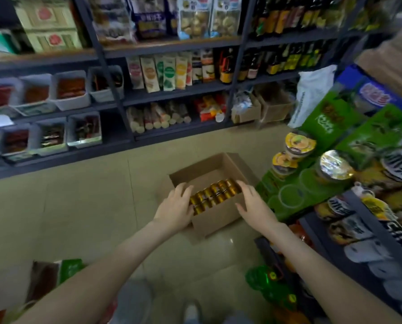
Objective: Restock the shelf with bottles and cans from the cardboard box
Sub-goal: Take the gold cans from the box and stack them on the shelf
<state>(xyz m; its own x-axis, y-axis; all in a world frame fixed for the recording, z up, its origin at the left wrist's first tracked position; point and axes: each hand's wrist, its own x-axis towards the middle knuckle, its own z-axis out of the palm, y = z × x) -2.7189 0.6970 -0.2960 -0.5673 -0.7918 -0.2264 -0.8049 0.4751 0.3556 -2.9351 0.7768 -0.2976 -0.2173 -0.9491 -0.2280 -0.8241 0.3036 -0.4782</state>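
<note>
An open cardboard box (215, 222) sits on the tiled floor in the aisle. Several gold-topped bottles or cans (215, 192) stand packed in rows inside it, filling the near half. My left hand (175, 210) lies over the box's left edge, its fingers reaching to the leftmost bottles. My right hand (253, 204) hovers over the box's right side with fingers spread and relaxed, close to the bottles at the far right. Neither hand holds anything. The dark metal shelf (176, 93) stands behind the box.
Shelves ahead carry snack bags, white bins, noodle rolls and dark bottles (286, 59). On the right a rack (330, 174) holds green boxes and foil-lidded cups. Green bottles (272, 286) lie near my right forearm. A bag (55, 274) sits at the lower left.
</note>
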